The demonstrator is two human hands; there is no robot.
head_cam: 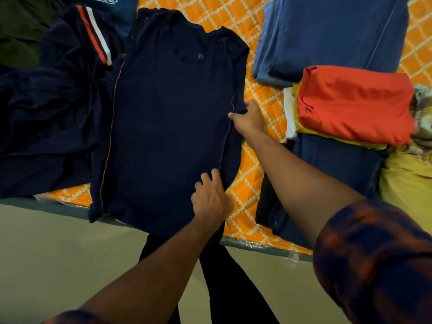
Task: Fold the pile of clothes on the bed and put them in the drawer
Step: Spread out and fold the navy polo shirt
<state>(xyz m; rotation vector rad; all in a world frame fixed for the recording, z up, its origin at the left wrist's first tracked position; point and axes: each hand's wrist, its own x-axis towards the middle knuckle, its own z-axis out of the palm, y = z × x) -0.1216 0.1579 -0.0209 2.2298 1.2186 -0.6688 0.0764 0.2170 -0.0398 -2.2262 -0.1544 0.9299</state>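
Note:
A navy t-shirt (168, 118) lies spread on the orange patterned bed (254, 178), its hem hanging over the near edge. My right hand (249, 119) pinches the shirt's right edge near the sleeve. Lower down, my left hand (211, 198) grips the same right edge near the hem. A pile of unfolded dark clothes (46, 118), one with an orange and white stripe, lies left of the shirt.
Folded clothes sit at the right: a red top (355, 104) on a yellow and white stack, blue folded fabric (327, 33) behind it, dark jeans (334, 160) in front, a yellow garment (406, 181) at far right. Beige floor (58, 253) lies below the bed edge.

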